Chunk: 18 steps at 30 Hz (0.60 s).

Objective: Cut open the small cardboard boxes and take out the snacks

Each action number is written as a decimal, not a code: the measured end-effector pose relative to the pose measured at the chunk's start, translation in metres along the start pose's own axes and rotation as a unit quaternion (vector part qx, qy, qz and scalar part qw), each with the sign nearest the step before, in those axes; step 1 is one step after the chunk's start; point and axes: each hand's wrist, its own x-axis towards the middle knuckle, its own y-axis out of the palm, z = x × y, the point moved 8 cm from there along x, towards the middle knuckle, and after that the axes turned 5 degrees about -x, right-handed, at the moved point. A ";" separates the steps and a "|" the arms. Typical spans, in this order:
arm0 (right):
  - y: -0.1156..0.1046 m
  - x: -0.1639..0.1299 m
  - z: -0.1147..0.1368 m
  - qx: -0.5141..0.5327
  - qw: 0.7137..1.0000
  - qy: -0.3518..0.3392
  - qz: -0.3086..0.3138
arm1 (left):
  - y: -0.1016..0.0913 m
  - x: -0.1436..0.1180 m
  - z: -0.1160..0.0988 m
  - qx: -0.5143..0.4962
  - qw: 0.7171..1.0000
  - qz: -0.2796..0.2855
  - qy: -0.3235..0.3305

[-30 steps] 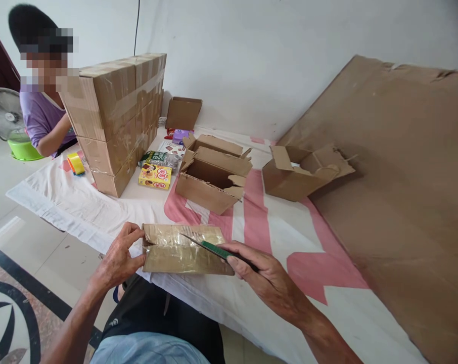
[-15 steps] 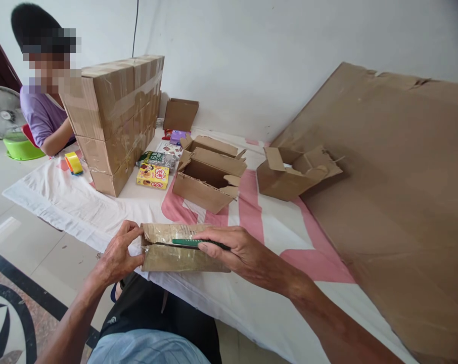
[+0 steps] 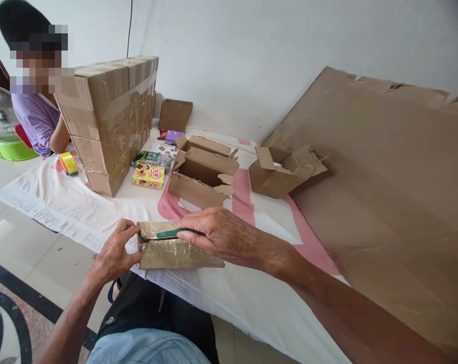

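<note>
Bare forearms, no sleeves; black shorts [image 3: 156, 308], small white logo; light-blue shirt [image 3: 145, 350].

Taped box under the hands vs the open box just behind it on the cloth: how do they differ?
The taped box is shut, wrapped in glossy tape, and lies low; the open box has its flaps up and shows bare cardboard. The left hand steadies the taped box while the right hand runs a green-handled cutter along its top; nobody touches the open box. Both are brown cardboard on the white and pink cloth.

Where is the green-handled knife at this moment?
In the head view, the green-handled knife lies low and left of centre, held by the right hand along the top of the taped box, whose left end the left hand steadies.
</note>
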 end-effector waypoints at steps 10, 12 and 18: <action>0.003 0.014 0.012 -0.129 0.983 -0.030 0.125 | 0.000 0.001 -0.001 0.016 1.000 0.007 -0.005; 0.002 0.016 0.013 -0.144 0.981 -0.028 0.130 | 0.001 0.001 -0.002 0.017 1.000 0.003 0.001; 0.003 0.016 0.012 -0.147 0.979 -0.024 0.138 | 0.001 0.000 -0.005 0.012 1.000 -0.016 0.008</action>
